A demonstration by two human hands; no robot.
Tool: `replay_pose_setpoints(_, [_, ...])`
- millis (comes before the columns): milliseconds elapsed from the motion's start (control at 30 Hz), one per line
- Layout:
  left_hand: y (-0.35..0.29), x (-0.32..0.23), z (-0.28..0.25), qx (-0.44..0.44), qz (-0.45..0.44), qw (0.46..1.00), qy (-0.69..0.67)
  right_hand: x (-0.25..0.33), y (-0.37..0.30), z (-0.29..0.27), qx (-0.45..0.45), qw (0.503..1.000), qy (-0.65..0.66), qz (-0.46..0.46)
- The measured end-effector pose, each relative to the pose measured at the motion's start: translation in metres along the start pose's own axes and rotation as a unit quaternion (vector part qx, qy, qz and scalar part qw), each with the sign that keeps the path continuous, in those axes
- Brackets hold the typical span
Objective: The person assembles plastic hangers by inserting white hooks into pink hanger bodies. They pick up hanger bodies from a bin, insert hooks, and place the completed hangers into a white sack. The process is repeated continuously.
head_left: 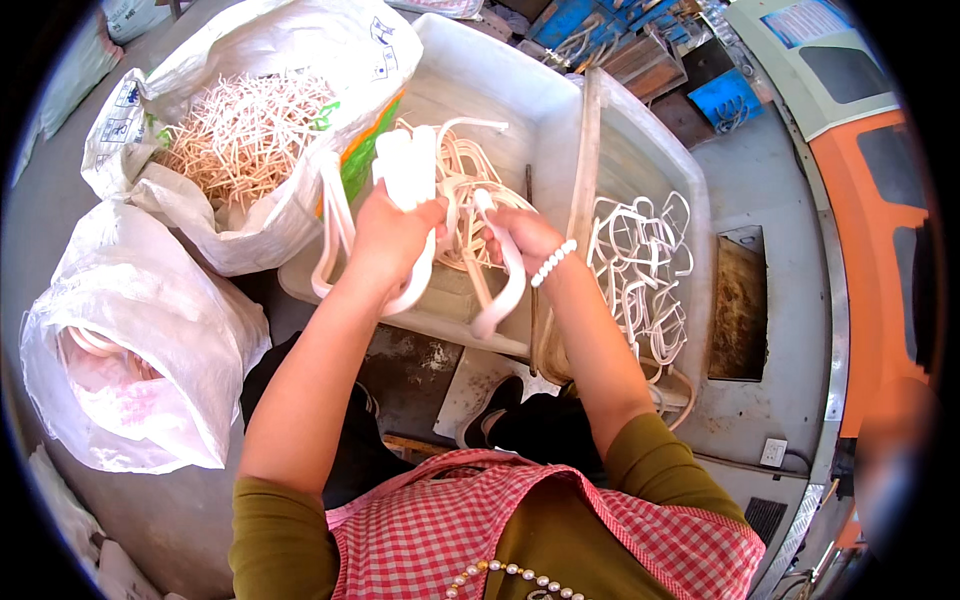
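Note:
My left hand (388, 240) is closed around a bundle of curved white plastic strips (405, 168), held over the near side of a white bin (490, 65). To its right, my right hand (524, 232) grips a single curved white plastic strip (510, 280) whose far end is bent over. Between and behind the hands, a heap of cream-coloured strips (462, 165) lies in the same bin. The fingertips of my right hand are partly hidden behind the strip. A white bead bracelet (553, 262) circles my right wrist.
Thin pinkish sticks (250, 130) fill an open woven sack at the left. Below it stands a translucent bag (130, 370) with pale pieces inside. A second bin (645, 120) on the right holds tangled white plastic loops (645, 265). An orange and grey machine (860, 190) stands farther right.

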State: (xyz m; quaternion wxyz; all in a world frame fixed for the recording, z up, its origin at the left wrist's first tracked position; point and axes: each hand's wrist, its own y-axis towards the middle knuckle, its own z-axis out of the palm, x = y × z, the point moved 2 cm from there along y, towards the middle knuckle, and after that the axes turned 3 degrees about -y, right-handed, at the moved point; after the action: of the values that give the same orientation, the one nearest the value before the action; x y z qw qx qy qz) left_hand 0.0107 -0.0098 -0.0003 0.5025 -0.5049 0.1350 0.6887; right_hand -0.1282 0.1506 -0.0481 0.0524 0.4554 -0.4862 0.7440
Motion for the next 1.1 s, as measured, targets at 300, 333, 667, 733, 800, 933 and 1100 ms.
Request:
replay_pose_setpoints(300, [-0.007,0.008,0.012,0.054,-0.074,0.994,-0.066,-0.010,-0.061,0.000,-0.152,0.957,-0.033,-0.246])
replay_pose_setpoints(333, [-0.005,0.011,0.012,0.061,-0.069,0.993,-0.066,-0.009,-0.067,0.002,-0.151,0.959,-0.022,-0.238])
replay_pose_setpoints(667, [-0.020,0.034,0.033,0.191,-0.098,0.963,-0.160,-0.017,-0.075,0.061,-0.092,0.928,0.138,-0.334])
replay_pose_setpoints(733, [-0.018,0.035,0.032,0.183,-0.052,0.969,-0.155,-0.010,-0.077,0.063,-0.067,0.937,0.182,-0.292])
replay_pose_setpoints(800, [-0.015,0.037,0.028,0.236,-0.066,0.958,-0.150,0.008,-0.079,0.047,-0.038,0.948,0.242,-0.202])
replay_pose_setpoints(933, [-0.032,0.023,0.032,0.258,-0.036,0.964,-0.048,0.031,-0.065,0.029,0.075,0.951,0.277,-0.115])
replay_pose_setpoints(1100, [-0.024,0.039,0.028,0.229,0.037,0.972,0.035,0.053,-0.063,0.006,-0.067,0.892,0.245,-0.373])
